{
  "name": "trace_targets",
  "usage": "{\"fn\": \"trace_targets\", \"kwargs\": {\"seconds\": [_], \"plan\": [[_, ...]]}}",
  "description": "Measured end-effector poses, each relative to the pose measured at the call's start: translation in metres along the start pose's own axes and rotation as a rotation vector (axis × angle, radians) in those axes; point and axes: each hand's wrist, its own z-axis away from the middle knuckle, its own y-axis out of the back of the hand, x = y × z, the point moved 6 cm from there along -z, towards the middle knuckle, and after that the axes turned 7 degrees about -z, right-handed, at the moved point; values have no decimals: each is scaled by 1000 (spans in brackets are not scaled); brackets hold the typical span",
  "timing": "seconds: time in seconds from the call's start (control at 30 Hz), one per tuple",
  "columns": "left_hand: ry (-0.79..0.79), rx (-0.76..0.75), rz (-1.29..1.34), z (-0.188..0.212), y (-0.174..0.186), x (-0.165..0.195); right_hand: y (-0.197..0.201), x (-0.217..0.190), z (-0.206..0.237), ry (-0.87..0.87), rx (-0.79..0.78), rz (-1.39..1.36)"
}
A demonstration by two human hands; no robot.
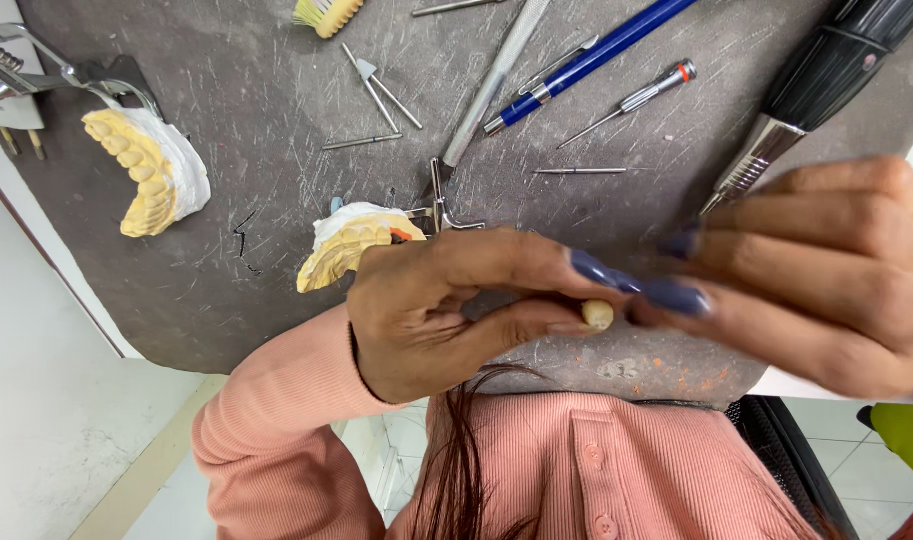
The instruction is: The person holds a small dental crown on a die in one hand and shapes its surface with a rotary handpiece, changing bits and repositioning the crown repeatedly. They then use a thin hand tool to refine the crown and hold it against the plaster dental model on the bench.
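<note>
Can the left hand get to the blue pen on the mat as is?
Probably not right away. The left hand pinches a small cream tooth-shaped piece at its fingertips, so it is occupied. The blue pen lies uncovered on the grey mat, though other tools lie close around it.

The handpiece [826, 75] tip is hidden behind the right hand [826, 280], and the brush [326, 14] is cut off by the top edge.
</note>
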Motion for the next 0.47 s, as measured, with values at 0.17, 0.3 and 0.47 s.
{"fn": "trace_targets", "kwargs": {"seconds": [0.17, 0.3, 0.47], "plan": [[-116, 13, 4, 1, -2, -2, -2, -9, 2, 47, 77, 3], [-135, 48, 206, 1, -5, -6, -4, -10, 2, 11, 107, 24], [-207, 47, 26, -4, -2, 1, -7, -10, 3, -22, 106, -31]]}}
